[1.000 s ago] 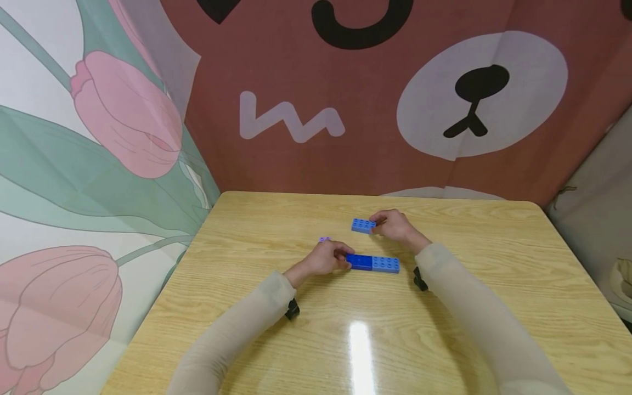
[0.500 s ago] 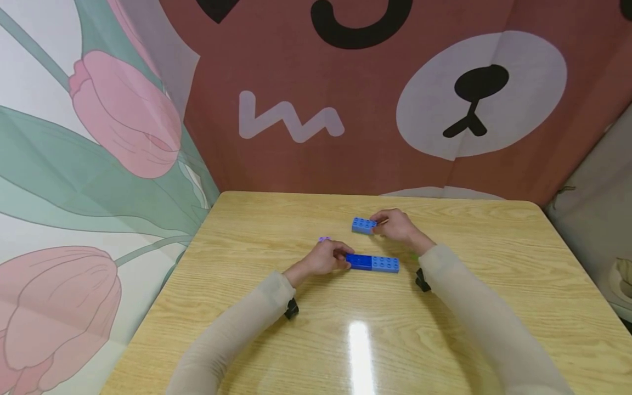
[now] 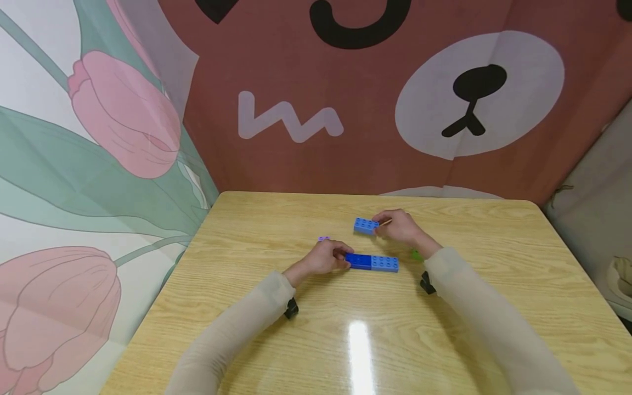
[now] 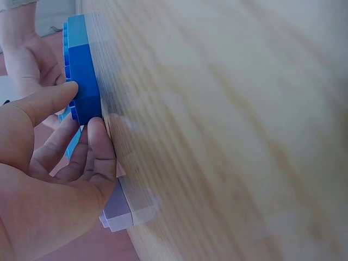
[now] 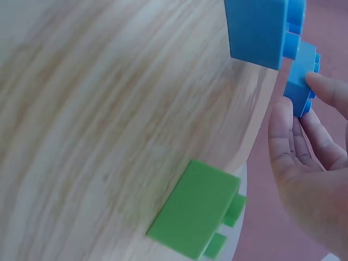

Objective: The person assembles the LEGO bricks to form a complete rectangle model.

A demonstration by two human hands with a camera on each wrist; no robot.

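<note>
A brown bear-face print (image 3: 365, 159) is covering the wall behind, and a tulip print (image 3: 118, 115) is hanging along the left. A wood-grain table (image 3: 296, 351) is stretching out in front, a bright strip of light reflecting on it. Two pale long sleeves are reaching in over it, the right sleeve (image 3: 484, 312) and the left sleeve (image 3: 232, 329), each cuff ending at a bare wrist.

The left hand (image 3: 325, 258) is pinching the left end of a dark blue brick (image 3: 359, 261), thumb against the studded top and curled fingers at the end, leaving only the brick's width between them. The right hand (image 3: 397, 226), farther back, is gripping the right end of a blue eight-stud brick (image 3: 366, 226) between thumb and fingers, just as closely; whether that brick is touching the table, I cannot tell.

A light blue brick (image 3: 384, 264) is lying studs up on the table, butting end to end against the dark blue one and forming a straight row with it. A green brick (image 5: 196, 209) is sitting on the table near the right wrist, studs up. A small black device (image 3: 427, 283) is showing under that wrist. A lavender brick (image 4: 117, 206) is sitting just beside the left hand, partly hidden behind it in the head view.
</note>
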